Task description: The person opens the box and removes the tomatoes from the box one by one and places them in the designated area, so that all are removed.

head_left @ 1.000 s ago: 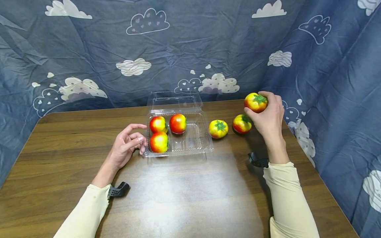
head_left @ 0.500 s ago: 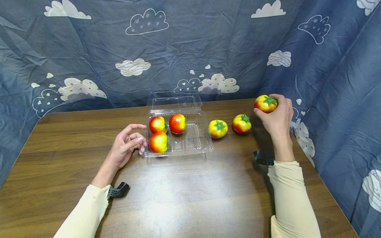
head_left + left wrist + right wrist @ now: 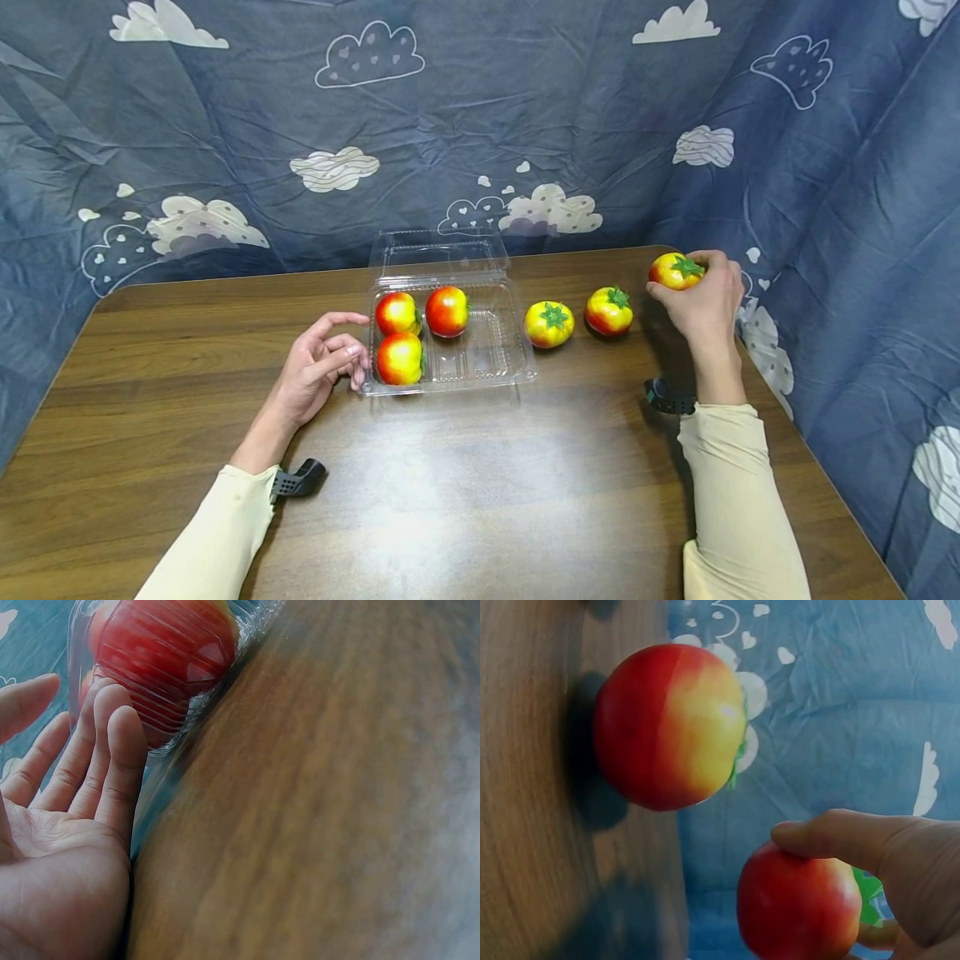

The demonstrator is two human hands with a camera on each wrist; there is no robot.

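Observation:
My right hand (image 3: 705, 300) grips a red-and-yellow tomato (image 3: 673, 272) with a green star-shaped calyx, near the table's back right corner. Thumb and fingers pinch it from the sides; the right wrist view shows the thumb on this tomato (image 3: 799, 904). Two more tomatoes stand to its left, one close by (image 3: 609, 312) and one nearer the box (image 3: 550, 325). A clear plastic clamshell box (image 3: 480, 385) lies with its lid raised; three tomatoes (image 3: 447, 312) sit in its left and middle part. My left hand (image 3: 321, 362) rests at the box's left side, fingers loosely bent, fingertips at its wall.
The raised clear lid (image 3: 441, 254) leans back toward the blue cloud-print cloth (image 3: 450, 108) behind the table. The brown wooden table (image 3: 480, 500) has its right edge beside my right forearm. A black strap (image 3: 300, 479) sits on my left wrist.
My right hand has carried its tomato to the right, away from the nearby one, and lowered it toward the table. The left hand and the box have stayed in place.

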